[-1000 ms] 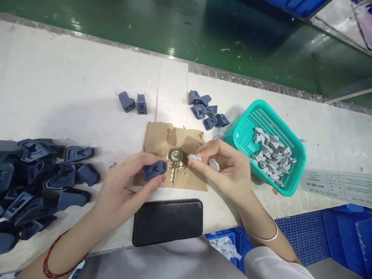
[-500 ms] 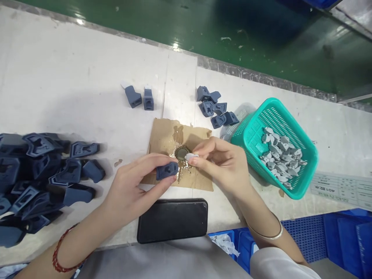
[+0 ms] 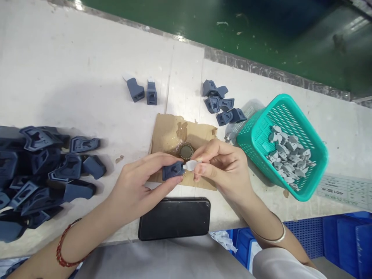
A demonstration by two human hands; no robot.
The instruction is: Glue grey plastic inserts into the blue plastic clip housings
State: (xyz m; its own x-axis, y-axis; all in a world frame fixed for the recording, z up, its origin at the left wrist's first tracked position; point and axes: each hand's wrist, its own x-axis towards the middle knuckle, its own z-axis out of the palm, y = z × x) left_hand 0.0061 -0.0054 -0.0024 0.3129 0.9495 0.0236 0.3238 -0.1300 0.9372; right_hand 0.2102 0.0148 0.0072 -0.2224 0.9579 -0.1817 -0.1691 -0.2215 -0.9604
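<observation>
Between thumb and fingers, my left hand (image 3: 145,182) grips a dark blue hollow plastic part (image 3: 172,171). My right hand (image 3: 225,166) pinches a small light grey plastic piece (image 3: 191,166), whose narrow end meets the right end of the blue part. Whether that end is inside the part or only touching it, I cannot tell. Just behind the hands, a small round cap (image 3: 186,151) with a ridged rim sits on a piece of brown cardboard (image 3: 165,131), which has wet, shiny patches.
A green basket (image 3: 247,135) of grey pieces stands at the right, beside a printed sheet (image 3: 345,192). Many blue parts (image 3: 69,167) are heaped at the left. Several more (image 3: 213,104) lie behind the cardboard, and two (image 3: 151,93) have grey tips. A phone (image 3: 174,219) lies in front.
The grey piece has moved from over the round cap to the end of the blue part. Both hands are now together; the whole view has shifted slightly.
</observation>
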